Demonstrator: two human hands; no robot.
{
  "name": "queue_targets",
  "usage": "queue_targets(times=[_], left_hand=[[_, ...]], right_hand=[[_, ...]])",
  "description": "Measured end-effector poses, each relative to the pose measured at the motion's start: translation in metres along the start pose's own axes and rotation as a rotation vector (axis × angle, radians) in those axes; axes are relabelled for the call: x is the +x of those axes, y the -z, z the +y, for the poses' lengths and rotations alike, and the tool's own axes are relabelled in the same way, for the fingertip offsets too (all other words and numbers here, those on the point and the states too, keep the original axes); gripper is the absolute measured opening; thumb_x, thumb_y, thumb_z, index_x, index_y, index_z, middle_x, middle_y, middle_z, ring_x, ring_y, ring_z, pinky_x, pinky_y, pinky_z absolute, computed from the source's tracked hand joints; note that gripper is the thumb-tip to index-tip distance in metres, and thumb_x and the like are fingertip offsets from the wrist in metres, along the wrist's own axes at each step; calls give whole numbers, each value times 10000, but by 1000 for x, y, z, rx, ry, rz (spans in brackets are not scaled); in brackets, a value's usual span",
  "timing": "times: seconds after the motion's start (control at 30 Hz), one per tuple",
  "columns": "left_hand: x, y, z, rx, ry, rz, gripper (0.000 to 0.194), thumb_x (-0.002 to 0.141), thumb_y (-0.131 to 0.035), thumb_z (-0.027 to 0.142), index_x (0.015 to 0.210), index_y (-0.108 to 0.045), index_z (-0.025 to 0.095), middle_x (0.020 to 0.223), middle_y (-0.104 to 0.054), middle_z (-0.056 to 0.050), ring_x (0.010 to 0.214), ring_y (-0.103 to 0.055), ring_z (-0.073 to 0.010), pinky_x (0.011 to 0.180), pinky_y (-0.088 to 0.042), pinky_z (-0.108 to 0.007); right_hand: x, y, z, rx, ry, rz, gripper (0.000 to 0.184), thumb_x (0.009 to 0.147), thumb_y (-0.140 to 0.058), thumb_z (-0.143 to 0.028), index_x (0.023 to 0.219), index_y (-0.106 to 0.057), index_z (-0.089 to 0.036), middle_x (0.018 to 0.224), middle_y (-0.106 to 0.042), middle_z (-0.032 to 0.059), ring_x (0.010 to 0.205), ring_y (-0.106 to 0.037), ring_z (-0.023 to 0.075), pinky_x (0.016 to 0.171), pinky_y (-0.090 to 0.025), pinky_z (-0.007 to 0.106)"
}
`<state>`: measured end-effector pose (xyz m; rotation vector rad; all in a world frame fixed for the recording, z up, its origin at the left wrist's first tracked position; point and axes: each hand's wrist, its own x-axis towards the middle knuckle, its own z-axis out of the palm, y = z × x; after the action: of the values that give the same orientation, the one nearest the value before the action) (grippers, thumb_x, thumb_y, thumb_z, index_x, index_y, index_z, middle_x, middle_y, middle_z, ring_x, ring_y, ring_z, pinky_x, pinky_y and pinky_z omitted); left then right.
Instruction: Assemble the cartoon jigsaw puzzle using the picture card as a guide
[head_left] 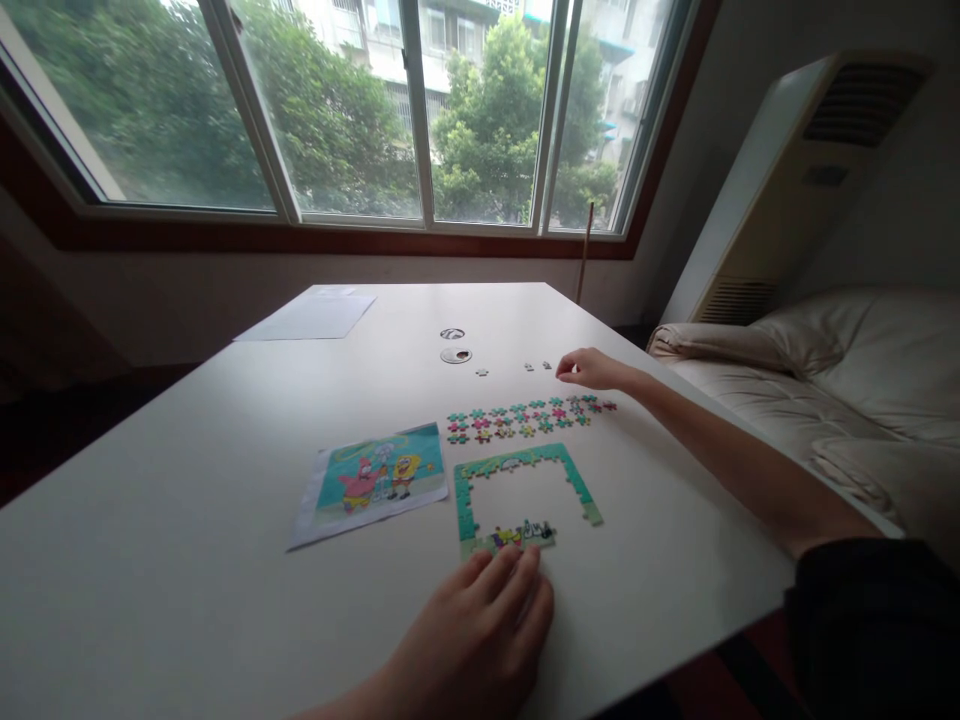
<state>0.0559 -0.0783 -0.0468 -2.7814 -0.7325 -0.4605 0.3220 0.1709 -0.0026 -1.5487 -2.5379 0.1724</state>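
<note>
My left hand (484,630) rests at the bottom of a partly joined jigsaw border (463,500), its fingers lying on the lower edge. The border is teal and green, with a gap at its lower right corner. Farther off, my right hand (594,369) is low over the table with thumb and forefinger curled together. Whatever may be between those fingertips is hidden. Beside them lie small loose jigsaw pieces (547,366). Rows of coloured jigsaw pieces (527,431) are laid out between the border and my right hand. Left of the border is a cartoon picture sheet (382,475).
The white table (187,520) stretches toward the window. Two round flat items (456,356) lie near its far middle, close to a single jigsaw piece (482,373). White paper (307,318) covers part of the far left corner. A pale sofa (870,340) stands to the right.
</note>
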Motion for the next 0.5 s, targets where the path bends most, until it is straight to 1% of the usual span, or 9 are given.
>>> queue_targets(times=[0.07,0.13,0.23,0.3,0.4,0.5], left_hand=[[1,0,-1,-17,0,-14,241,880,-432,192,1087,-540,133,1176,-578,-123,1030,-548,-246,841,-464,-351],[2,0,-2,-31,-8,-26,249,885,-428,209,1096,-534,131,1183,-573,-127,1039,-545,-247,847,-461,-349],[3,0,-3,-29,-21,-8,252,891,-416,216,1094,-534,125,1177,-579,-129,1030,-551,-249,834,-466,-348],[3,0,-4,-25,-22,3,252,891,-408,208,1090,-538,122,1171,-583,-130,1025,-554,-252,825,-469,-348],[2,0,-3,-27,-14,8,259,885,-412,207,1094,-538,121,1172,-584,-130,1024,-556,-253,823,-470,-345],[2,1,-2,-29,-16,1,254,884,-424,216,1092,-538,126,1171,-584,-128,1024,-554,-248,827,-466,-345]], right_hand=[[14,-6,15,-13,-15,-4,190,761,-553,-201,891,-691,-192,870,-685,24,736,-594,135,684,-424,220],[25,-12,23,-21,-26,-3,235,770,-548,-199,965,-679,-195,939,-679,31,786,-600,142,715,-434,223],[37,-21,27,-29,-50,5,293,774,-552,-199,1048,-654,-176,1057,-649,66,853,-600,157,766,-438,235],[42,-26,28,-29,-71,0,303,769,-560,-191,1056,-653,-169,1094,-635,79,858,-604,161,779,-440,237],[46,-29,31,-12,-102,-19,285,766,-563,-191,1033,-666,-191,1022,-668,50,815,-617,149,754,-450,223],[45,-27,34,13,-127,-34,259,752,-582,-208,992,-680,-198,935,-691,31,773,-622,146,725,-456,223]])
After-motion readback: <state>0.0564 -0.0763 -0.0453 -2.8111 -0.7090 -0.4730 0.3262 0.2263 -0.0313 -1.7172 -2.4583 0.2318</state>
